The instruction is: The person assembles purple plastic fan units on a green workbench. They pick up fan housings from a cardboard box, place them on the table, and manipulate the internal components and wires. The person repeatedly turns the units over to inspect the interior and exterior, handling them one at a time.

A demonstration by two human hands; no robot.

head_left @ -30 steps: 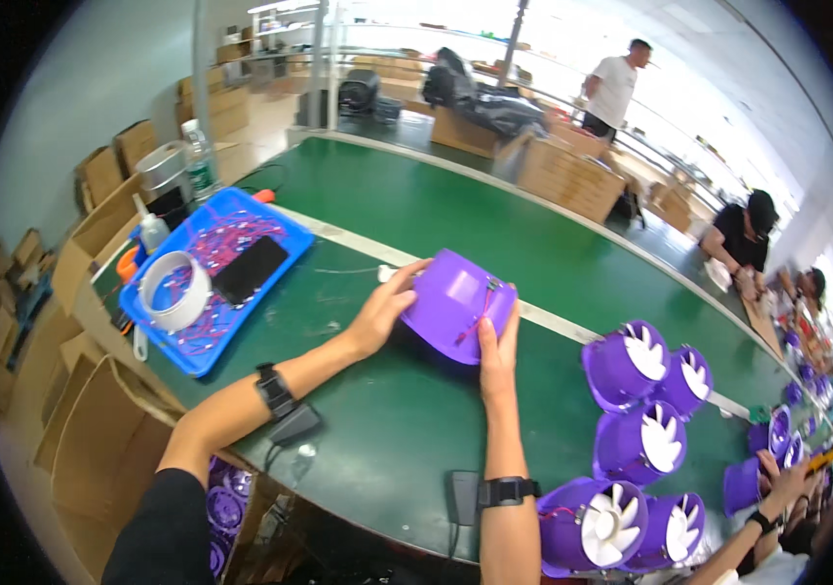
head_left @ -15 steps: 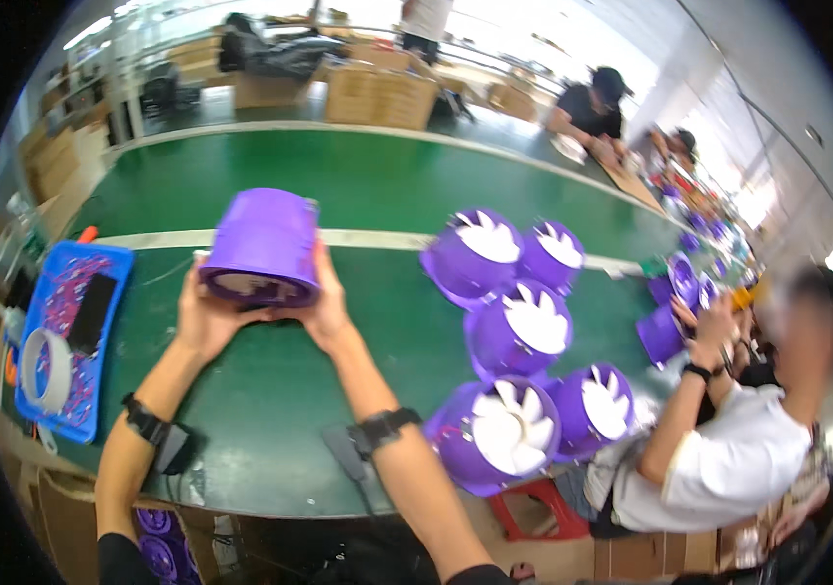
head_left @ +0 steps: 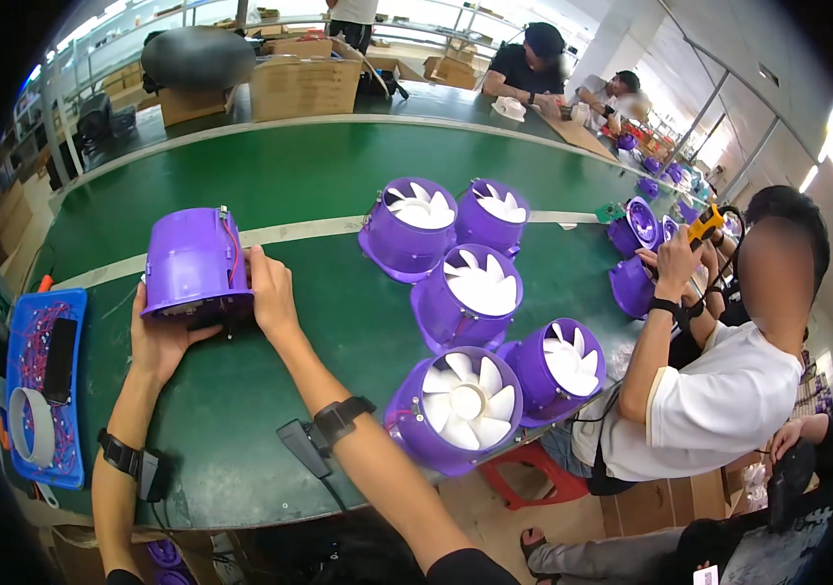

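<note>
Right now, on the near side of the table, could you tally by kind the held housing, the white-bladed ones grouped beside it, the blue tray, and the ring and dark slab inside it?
Held purple housing: 1
White-bladed purple housings: 5
Blue tray: 1
White ring: 1
Dark flat slab: 1
Total: 9

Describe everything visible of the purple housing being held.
The purple housing looks like glossy plastic: tapered, with a flared rim below and a red wire down its right side. It is held over the green table, tipped so part of its dark underside shows. The left hand supports its lower left; the right hand touches its right edge.
</note>
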